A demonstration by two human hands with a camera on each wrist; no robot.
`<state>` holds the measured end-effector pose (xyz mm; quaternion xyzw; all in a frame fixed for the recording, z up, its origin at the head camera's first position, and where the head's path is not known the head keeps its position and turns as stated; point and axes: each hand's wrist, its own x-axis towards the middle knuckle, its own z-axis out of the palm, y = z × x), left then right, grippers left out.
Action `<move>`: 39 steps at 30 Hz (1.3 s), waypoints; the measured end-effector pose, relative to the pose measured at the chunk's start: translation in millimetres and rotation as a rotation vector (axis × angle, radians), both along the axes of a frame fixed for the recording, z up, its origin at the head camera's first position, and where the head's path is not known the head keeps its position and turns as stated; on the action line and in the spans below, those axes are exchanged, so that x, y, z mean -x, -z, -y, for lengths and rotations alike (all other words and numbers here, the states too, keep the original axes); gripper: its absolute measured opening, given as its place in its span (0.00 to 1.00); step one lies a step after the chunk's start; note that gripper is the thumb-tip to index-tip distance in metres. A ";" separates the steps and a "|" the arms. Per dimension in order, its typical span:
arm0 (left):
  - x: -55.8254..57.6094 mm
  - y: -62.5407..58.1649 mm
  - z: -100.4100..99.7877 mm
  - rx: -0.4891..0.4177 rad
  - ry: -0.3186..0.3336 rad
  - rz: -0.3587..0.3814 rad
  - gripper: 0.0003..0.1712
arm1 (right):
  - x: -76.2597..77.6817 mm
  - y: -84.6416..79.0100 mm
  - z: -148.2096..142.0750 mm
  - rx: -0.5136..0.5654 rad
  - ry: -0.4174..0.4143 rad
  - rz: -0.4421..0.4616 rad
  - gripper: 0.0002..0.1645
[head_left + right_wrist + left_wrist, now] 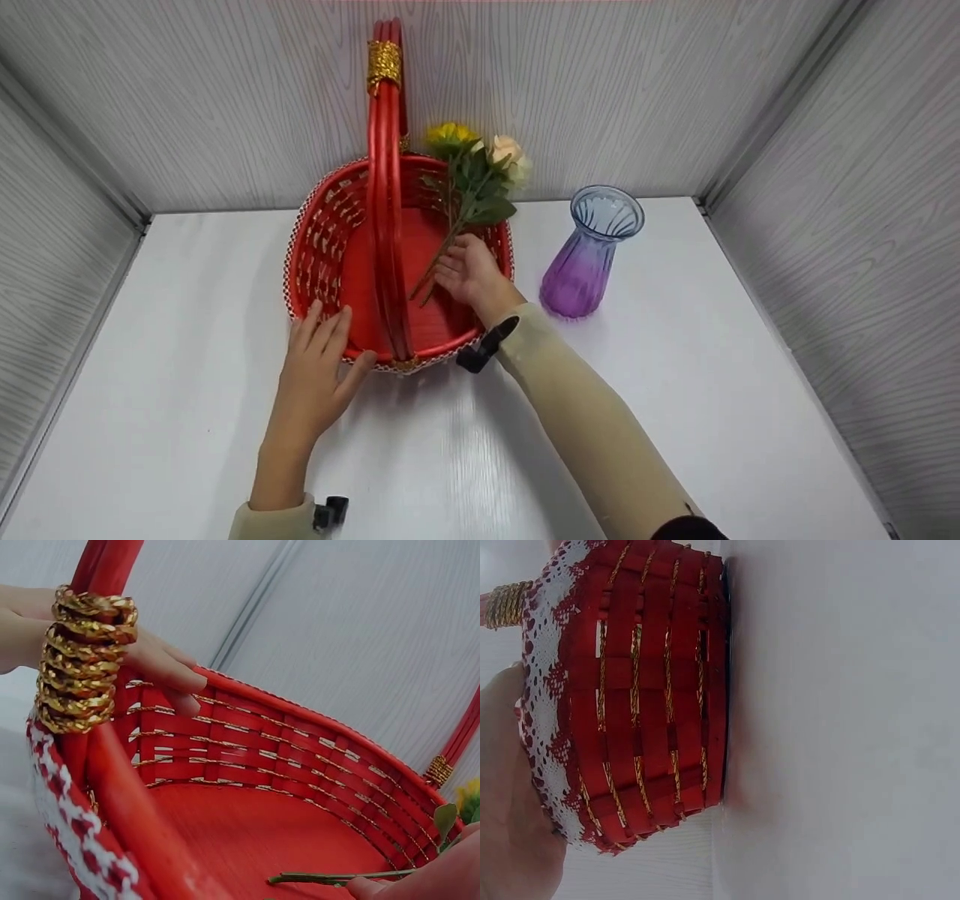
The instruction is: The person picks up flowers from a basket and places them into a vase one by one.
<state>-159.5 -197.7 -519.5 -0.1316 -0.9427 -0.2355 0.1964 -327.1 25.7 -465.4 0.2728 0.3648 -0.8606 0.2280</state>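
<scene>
A red woven basket (pixel 405 225) with a tall arched handle stands on the white table. My left hand (pixel 319 360) rests on its near-left rim, fingers fairly straight and reaching over the edge. In the left wrist view that hand lies along the white lace trim (pixel 551 690). Over the right side of the basket, my right hand (pixel 472 274) holds the green stems of flowers (pixel 476 176): a yellow bloom and pale peach ones with leaves. The stem ends (pixel 300 877) point down above the basket's red floor, and the blooms overlap the far-right rim in the head view.
To the right of the basket stands a ribbed glass vase (pixel 589 255), blue at the flared mouth and purple below. The handle (pixel 386 210) arches up between my two hands. A grey wood-grain panel (pixel 600 90) rises behind the table, with similar panels at both sides.
</scene>
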 end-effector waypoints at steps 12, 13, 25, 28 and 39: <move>-7.4 1.3 7.8 -0.001 -0.022 0.024 0.42 | -1.3 8.0 17.0 -0.043 0.047 -0.021 0.31; -7.0 0.8 8.0 -0.002 -0.022 0.023 0.41 | -1.3 9.1 16.9 -0.043 0.048 -0.024 0.31; -3.0 -2.0 4.8 0.003 -0.018 0.010 0.41 | 2.2 12.2 15.2 -0.060 0.019 -0.059 0.29; -2.3 -2.0 3.0 0.001 -0.016 0.011 0.41 | 5.8 10.0 15.1 -0.064 0.021 -0.063 0.29; -0.9 0.0 -0.2 -0.012 0.004 -0.002 0.41 | 19.7 5.3 14.3 -0.012 0.076 -0.043 0.28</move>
